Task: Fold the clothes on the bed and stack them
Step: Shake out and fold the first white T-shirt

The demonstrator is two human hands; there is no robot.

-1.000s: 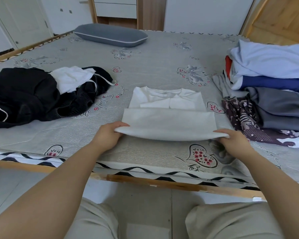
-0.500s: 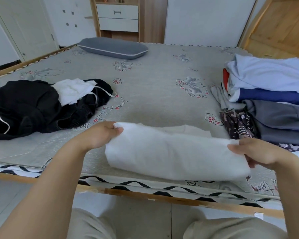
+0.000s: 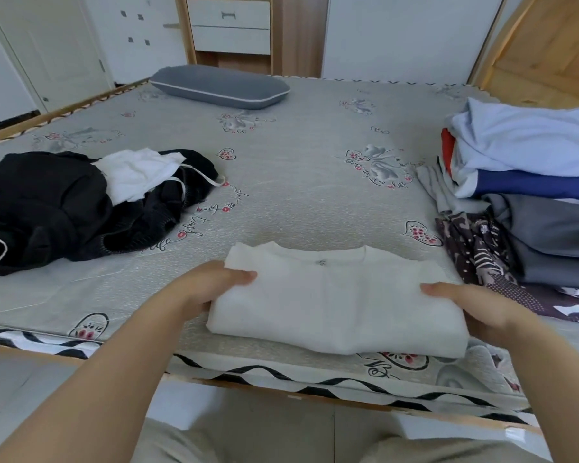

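Both hands (image 3: 341,295) gripping folded white shirt (image 3: 335,305), neck label (image 3: 322,262) unreadable

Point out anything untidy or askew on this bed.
The black clothes lie crumpled at the left with a white garment tossed on top. The stack at the right is ragged, edges spilling. The folded white shirt looks neat.

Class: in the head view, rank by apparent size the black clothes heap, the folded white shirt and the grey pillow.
1. Black clothes heap, partly cut off at the left edge.
2. Folded white shirt, close behind, but nearer the camera, so unsure.
3. Grey pillow, farthest away.
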